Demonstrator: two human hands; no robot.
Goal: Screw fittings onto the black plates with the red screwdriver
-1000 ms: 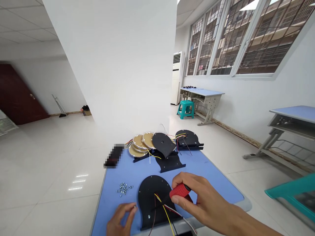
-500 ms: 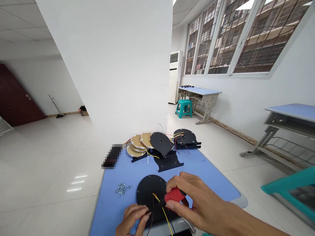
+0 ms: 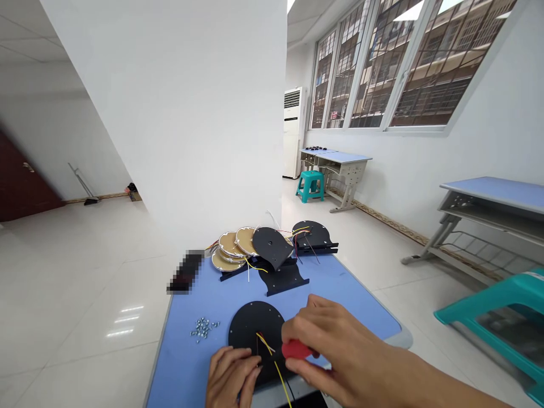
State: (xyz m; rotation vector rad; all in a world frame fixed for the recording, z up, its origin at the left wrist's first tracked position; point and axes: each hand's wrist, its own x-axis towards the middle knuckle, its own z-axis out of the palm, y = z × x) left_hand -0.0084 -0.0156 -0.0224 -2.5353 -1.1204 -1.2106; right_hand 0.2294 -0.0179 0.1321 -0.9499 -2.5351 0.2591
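Observation:
My right hand [image 3: 331,345] is wrapped around the red handle of a screwdriver [image 3: 296,349], which lies nearly level and points left. At its dark tip, the fingers of my left hand [image 3: 232,374] are pinched together; what they hold is hidden. Both hands are over a black round-topped metal plate [image 3: 250,318] near the table's front edge. Out of the plate's centre hole run thin wires, among them a yellow wire [image 3: 281,378] that hangs toward me. A small heap of silvery screws [image 3: 203,328] lies to the left of the plate.
Farther back on the blue table [image 3: 178,362] are stacked tan discs [image 3: 230,243] with wires and several black plates [image 3: 283,277]. A blurred-out dark object [image 3: 187,272] lies at the left edge. A teal stool [image 3: 501,306] stands on the right.
The view has swung slightly right, so the table appears farther left. My left fingers sit a little farther right over the plate. My right hand has rolled slightly around the screwdriver handle.

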